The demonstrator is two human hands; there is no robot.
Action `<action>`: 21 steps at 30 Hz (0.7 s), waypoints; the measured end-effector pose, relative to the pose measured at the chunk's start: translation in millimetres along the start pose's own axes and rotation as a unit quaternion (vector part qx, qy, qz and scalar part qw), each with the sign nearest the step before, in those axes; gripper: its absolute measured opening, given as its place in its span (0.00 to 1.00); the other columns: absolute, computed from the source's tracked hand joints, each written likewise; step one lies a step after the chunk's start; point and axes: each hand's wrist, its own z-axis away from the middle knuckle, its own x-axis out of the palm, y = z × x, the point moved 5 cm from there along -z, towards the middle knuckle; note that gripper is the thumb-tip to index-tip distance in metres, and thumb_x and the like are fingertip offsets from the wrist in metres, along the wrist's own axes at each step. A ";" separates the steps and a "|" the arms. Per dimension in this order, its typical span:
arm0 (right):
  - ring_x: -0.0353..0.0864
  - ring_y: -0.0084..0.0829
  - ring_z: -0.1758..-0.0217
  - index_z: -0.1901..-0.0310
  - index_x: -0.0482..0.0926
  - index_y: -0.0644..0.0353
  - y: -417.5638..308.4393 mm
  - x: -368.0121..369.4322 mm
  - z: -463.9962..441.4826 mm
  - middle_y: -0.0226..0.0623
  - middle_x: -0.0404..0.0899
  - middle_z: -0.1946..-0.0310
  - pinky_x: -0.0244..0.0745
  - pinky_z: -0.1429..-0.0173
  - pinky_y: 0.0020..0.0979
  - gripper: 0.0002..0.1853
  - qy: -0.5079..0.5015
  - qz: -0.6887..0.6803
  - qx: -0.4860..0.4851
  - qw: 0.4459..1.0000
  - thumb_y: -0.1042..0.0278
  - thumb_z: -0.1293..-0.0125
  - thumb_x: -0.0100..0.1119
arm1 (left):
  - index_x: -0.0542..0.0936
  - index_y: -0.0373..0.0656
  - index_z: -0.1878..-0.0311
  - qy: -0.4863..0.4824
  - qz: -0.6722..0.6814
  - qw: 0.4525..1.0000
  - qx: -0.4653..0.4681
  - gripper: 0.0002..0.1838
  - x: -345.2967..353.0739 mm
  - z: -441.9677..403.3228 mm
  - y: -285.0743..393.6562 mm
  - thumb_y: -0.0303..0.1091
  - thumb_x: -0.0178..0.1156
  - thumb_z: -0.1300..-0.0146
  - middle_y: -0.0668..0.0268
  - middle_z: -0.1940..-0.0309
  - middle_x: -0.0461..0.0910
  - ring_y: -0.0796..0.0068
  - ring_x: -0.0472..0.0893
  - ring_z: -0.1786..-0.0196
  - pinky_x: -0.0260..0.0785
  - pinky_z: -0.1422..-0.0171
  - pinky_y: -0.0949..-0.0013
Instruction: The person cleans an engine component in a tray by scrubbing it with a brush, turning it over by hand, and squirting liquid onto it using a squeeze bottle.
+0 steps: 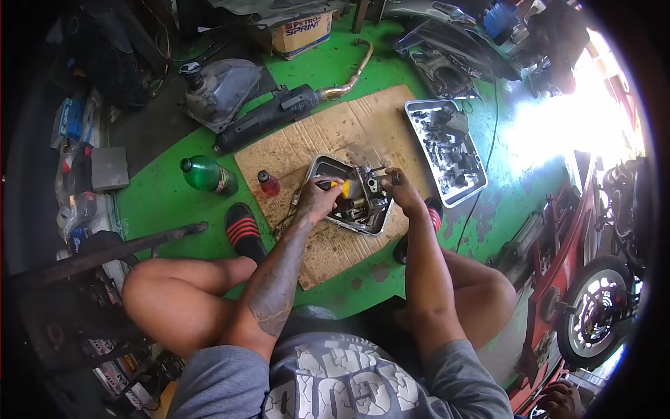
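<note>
My left hand [322, 200] is closed around a yellow-and-black-handled brush [345, 188], its working end against the metal parts. My right hand [405, 191] grips the right side of a metal engine part [373, 186], which looks like a cylinder head, tilted over the tray. Below both hands, a small metal tray [349, 225] holds dark liquid and loose metal pieces. The tray rests on a stained cardboard sheet [328, 262]. A small bottle of red liquid [268, 184] stands left of my left hand.
A larger tray of metal parts [447, 150] lies to the right. Beyond the cardboard are an exhaust muffler [272, 115] and a dark tank [223, 87]. A green bottle [208, 176] stands left. A motorcycle wheel [595, 312] and another person's hand [560, 401] are at far right.
</note>
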 end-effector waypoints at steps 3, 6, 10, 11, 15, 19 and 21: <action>0.77 0.31 0.53 0.38 0.74 0.56 4.6 6.7 0.2 0.41 0.82 0.54 0.73 0.47 0.37 0.24 -0.004 -0.001 -0.013 1.000 0.63 0.32 0.70 | 0.89 0.48 0.53 0.003 0.004 0.999 -0.032 0.09 -7.2 2.9 -1.0 0.33 0.68 0.35 0.72 0.75 0.82 0.84 0.76 0.81 0.70 0.78 0.76; 0.80 0.37 0.50 0.38 0.74 0.60 -2.2 4.9 -5.6 0.44 0.82 0.51 0.76 0.47 0.38 0.26 0.001 -0.027 -0.015 1.000 0.61 0.33 0.70 | 0.88 0.44 0.59 -0.005 0.030 0.998 -0.059 0.10 1.5 5.1 1.9 0.39 0.70 0.36 0.71 0.77 0.83 0.82 0.78 0.80 0.69 0.77 0.72; 0.81 0.38 0.49 0.46 0.77 0.54 9.5 7.4 -20.3 0.43 0.83 0.55 0.76 0.41 0.42 0.20 0.023 0.079 -0.150 0.985 0.63 0.38 0.72 | 0.86 0.47 0.61 0.017 0.095 0.995 -0.035 0.10 -14.4 1.7 8.8 0.43 0.68 0.32 0.75 0.77 0.79 0.89 0.74 0.76 0.63 0.75 0.77; 0.82 0.38 0.47 0.45 0.77 0.52 10.5 8.7 -23.9 0.43 0.84 0.54 0.76 0.39 0.42 0.23 0.026 0.078 -0.132 0.988 0.60 0.39 0.73 | 0.86 0.46 0.61 0.005 0.061 0.998 0.011 0.11 -16.9 -8.9 -6.7 0.43 0.67 0.31 0.74 0.77 0.78 0.87 0.73 0.79 0.62 0.78 0.76; 0.79 0.32 0.49 0.45 0.75 0.59 27.5 15.0 -42.5 0.37 0.81 0.55 0.78 0.43 0.37 0.22 0.036 -0.039 -0.040 0.998 0.70 0.38 0.73 | 0.87 0.43 0.56 -0.041 0.051 0.998 -0.011 0.07 -4.1 -13.2 -4.9 0.34 0.66 0.32 0.73 0.76 0.80 0.84 0.75 0.81 0.66 0.78 0.77; 0.83 0.42 0.45 0.41 0.76 0.53 -29.7 10.7 -0.3 0.46 0.84 0.51 0.78 0.43 0.42 0.23 0.059 0.114 -0.005 0.992 0.61 0.36 0.72 | 0.88 0.43 0.54 -0.003 0.017 1.000 0.020 0.08 -12.4 -8.3 6.8 0.29 0.66 0.34 0.72 0.76 0.81 0.83 0.76 0.81 0.68 0.78 0.76; 0.83 0.44 0.44 0.39 0.77 0.51 -28.0 5.3 6.7 0.48 0.83 0.47 0.78 0.42 0.43 0.25 0.050 0.108 0.007 0.993 0.57 0.35 0.71 | 0.88 0.42 0.54 -0.027 -0.012 1.000 0.010 0.07 -11.7 -1.4 12.8 0.29 0.66 0.34 0.72 0.76 0.81 0.83 0.76 0.81 0.68 0.78 0.76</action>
